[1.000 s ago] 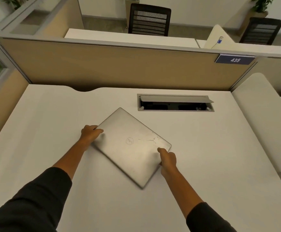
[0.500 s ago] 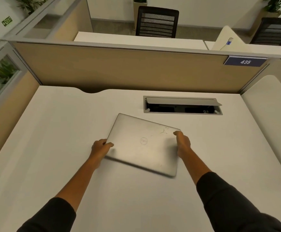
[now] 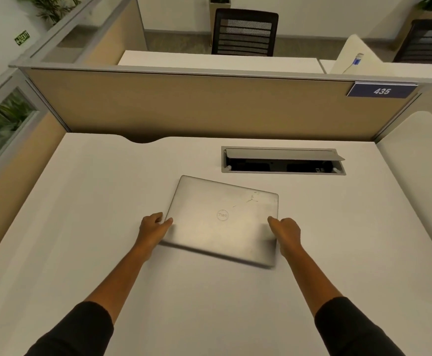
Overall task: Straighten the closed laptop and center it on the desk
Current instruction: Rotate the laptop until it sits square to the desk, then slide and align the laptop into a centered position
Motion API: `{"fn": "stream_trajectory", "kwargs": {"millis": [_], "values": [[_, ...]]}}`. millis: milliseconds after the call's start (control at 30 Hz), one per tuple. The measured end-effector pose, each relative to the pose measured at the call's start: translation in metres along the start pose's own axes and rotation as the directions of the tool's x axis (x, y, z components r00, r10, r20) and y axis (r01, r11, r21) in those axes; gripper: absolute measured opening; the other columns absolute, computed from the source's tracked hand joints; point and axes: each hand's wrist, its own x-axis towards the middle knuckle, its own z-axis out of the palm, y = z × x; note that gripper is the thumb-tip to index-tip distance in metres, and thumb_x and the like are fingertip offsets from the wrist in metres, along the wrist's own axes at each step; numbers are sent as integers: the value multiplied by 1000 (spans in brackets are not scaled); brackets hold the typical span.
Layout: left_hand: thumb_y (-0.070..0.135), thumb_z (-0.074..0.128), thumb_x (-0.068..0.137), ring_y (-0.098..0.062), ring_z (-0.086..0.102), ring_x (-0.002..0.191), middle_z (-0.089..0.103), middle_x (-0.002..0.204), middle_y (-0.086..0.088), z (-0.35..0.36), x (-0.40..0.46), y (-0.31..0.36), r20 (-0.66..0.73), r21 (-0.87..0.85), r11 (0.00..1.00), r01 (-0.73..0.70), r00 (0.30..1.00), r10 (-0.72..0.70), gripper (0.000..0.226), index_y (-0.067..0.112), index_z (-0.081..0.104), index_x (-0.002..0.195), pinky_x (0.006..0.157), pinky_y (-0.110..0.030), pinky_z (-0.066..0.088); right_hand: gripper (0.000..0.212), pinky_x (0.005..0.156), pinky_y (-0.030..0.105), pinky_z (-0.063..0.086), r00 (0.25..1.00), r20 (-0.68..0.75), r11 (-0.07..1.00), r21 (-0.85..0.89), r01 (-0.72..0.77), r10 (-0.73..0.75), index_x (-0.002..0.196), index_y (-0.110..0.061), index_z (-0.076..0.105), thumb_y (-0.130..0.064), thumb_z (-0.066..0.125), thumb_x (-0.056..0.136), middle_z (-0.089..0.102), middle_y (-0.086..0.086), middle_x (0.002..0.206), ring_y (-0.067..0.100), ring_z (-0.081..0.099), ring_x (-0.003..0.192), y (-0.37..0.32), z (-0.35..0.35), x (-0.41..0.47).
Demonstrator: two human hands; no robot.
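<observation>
A closed silver laptop (image 3: 222, 219) with a round logo and scratches on its lid lies near the middle of the white desk (image 3: 81, 227). It sits slightly skewed, its right side a little nearer to me. My left hand (image 3: 152, 228) grips the laptop's left edge, thumb on the lid. At the right edge, near the front corner, my right hand (image 3: 285, 231) holds the laptop. Its front edge looks blurred.
An open cable hatch (image 3: 283, 160) is set in the desk just behind the laptop. A tan partition (image 3: 196, 106) with a "435" sign (image 3: 381, 91) closes the back; a white side panel (image 3: 420, 160) stands at the right. Office chairs stand beyond.
Both hands have turned the laptop counter-clockwise from a strong diagonal to nearly square with the desk. The right hand shifted along its right edge.
</observation>
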Motion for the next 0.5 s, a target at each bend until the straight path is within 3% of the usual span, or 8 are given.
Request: {"fn": "stream_trajectory", "kwargs": {"millis": [100, 133, 200, 233, 300, 367, 400, 500], "values": [[29, 69, 100, -25, 55, 114, 59, 115, -1, 0, 8, 7, -9, -45, 999, 28, 1000, -28, 28, 18, 66, 126, 95, -34, 48, 33, 67, 39, 35, 999, 21, 999, 38, -35, 34, 80, -1, 44, -24, 66, 89, 43, 10, 81, 23, 42, 76, 10, 1, -2], [29, 69, 100, -27, 58, 121, 63, 123, -4, 0, 11, 10, -2, -63, 997, 35, 999, -35, 37, 12, 65, 133, 104, -35, 49, 39, 70, 39, 35, 997, 39, 996, 70, -63, 61, 84, 10, 47, -23, 66, 89, 45, 10, 86, 25, 43, 81, 12, 2, -2], [30, 68, 101, -31, 55, 141, 59, 150, -9, 0, 16, 17, 8, -107, 992, 65, 998, -64, 56, 7, 56, 150, 122, -46, 45, 53, 75, 39, 36, 993, 67, 985, 135, -111, 102, 111, 23, 51, -22, 67, 89, 47, 12, 94, 27, 46, 88, 13, 3, -2], [30, 69, 101, -33, 53, 145, 56, 157, -11, 0, 18, 21, 17, -128, 989, 77, 997, -76, 59, 7, 54, 153, 124, -48, 43, 55, 76, 39, 36, 991, 71, 980, 156, -123, 113, 119, 22, 52, -22, 67, 89, 48, 17, 95, 28, 51, 90, 14, 3, -1], [31, 69, 101, -34, 52, 146, 55, 159, -13, 2, 22, 27, 47, -172, 980, 101, 994, -94, 61, 7, 52, 155, 124, -49, 42, 47, 76, 39, 36, 989, 83, 975, 176, -137, 124, 109, 20, 54, -22, 66, 89, 49, 28, 97, 32, 59, 94, 12, 3, 0], [34, 70, 100, -34, 51, 147, 55, 159, -13, 6, 26, 33, 64, -192, 975, 116, 992, -106, 63, 8, 52, 155, 125, -49, 41, 34, 75, 39, 36, 987, 91, 969, 197, -148, 132, 94, 8, 52, -23, 66, 89, 47, 19, 97, 29, 53, 89, 12, 3, 2], [35, 70, 100, -34, 51, 147, 55, 159, -12, 9, 27, 34, 67, -202, 972, 119, 992, -107, 63, 8, 53, 154, 126, -49, 40, 38, 76, 39, 38, 986, 101, 966, 211, -151, 132, 96, 11, 53, -24, 67, 89, 49, 15, 98, 28, 54, 91, 13, 3, 5], [40, 69, 99, -34, 54, 144, 58, 157, -12, 18, 30, 34, 57, -230, 964, 130, 991, -120, 60, 10, 59, 150, 126, -51, 40, 45, 98, 46, 52, 982, 123, 949, 264, -171, 143, 113, 9, 60, -28, 70, 91, 65, 19, 119, 37, 62, 122, 15, 3, 9]]}}
